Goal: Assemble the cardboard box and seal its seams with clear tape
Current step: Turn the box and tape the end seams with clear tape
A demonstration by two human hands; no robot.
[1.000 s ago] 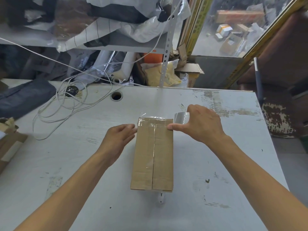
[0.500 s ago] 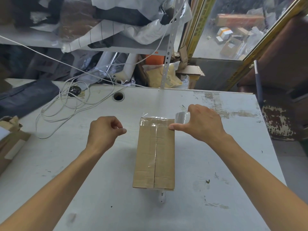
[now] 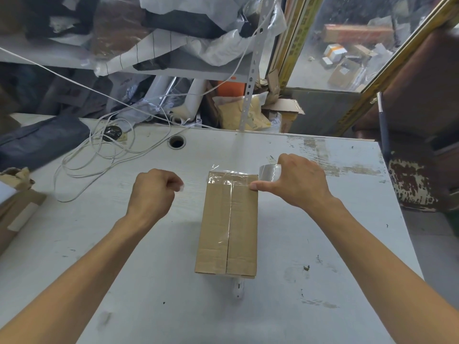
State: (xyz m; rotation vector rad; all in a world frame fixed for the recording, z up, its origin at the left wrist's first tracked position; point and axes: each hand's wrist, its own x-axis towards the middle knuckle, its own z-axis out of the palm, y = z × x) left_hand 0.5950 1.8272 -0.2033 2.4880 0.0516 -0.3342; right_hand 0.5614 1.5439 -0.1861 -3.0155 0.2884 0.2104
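From the head view, the cardboard box (image 3: 228, 224) lies flat on the white surface (image 3: 310, 244), long axis running from near to far, between my two forearms. Clear tape already runs along its centre seam, and a second strip (image 3: 229, 178) crosses the far end, its far edge standing up a little and not pressed down.

My right hand (image 3: 298, 184) sits at the box's far right corner. Its fingers are curled around the tape roll (image 3: 270, 172), and the thumb presses on the box's top edge where the cross strip ends, with the roll just beyond the corner.

My left hand (image 3: 152, 192) hovers well left of the box, touching nothing. Its fingers are curled into a loose fist; there is a pale blur at the fingertips, and I cannot tell whether a scrap of tape is pinched there.

The risk I see is in parting the tape from the roll. With only a thumb pinning the box, a sharp pull could drag the light box sideways or peel the cross strip back off the cardboard. The raised far edge could also fold onto itself and wrinkle. The white cable (image 3: 99, 155) coiled at far left is well clear.
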